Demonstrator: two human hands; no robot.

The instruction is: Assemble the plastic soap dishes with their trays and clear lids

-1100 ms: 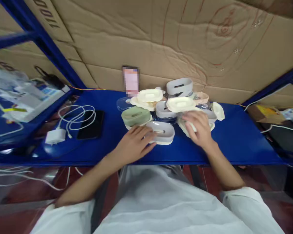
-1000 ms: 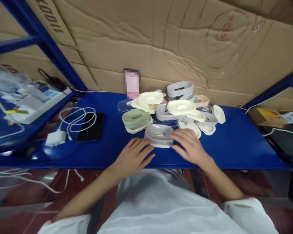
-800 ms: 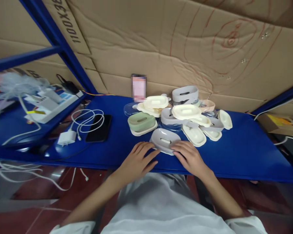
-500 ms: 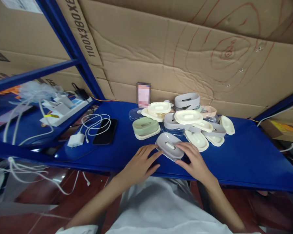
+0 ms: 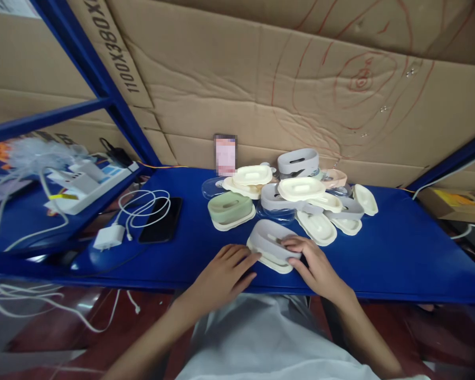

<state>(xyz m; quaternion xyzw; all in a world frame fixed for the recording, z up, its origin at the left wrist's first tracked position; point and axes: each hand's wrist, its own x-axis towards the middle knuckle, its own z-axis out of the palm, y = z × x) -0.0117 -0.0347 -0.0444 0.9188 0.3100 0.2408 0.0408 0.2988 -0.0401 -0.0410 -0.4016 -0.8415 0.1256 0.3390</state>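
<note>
We see brown corrugated cardboard sheeting filling the back, and in front of it the blue metal shelf that carries everything. At the back of the shelf, near its middle, sits a heap of oval plastic soap dishes in cream, grey and pale pink, lying loosely on and against one another.

Our left hand lies flat at the shelf's near edge. Its grip is open, with the fingers stretched out and the fingertips against the left end of the grey oval plastic soap dish. Our right hand has its grip closed on the right end of that dish, fingers curled over the top and thumb at the near rim. The dish rests on a cream tray on the shelf, just in front of the heap and apart from it, tilted slightly.

A sage-green oval soap dish stands at the heap's left side. Well to the left lie a black smartphone and, beside it, a white charger plug with its coiled white cable.
</note>
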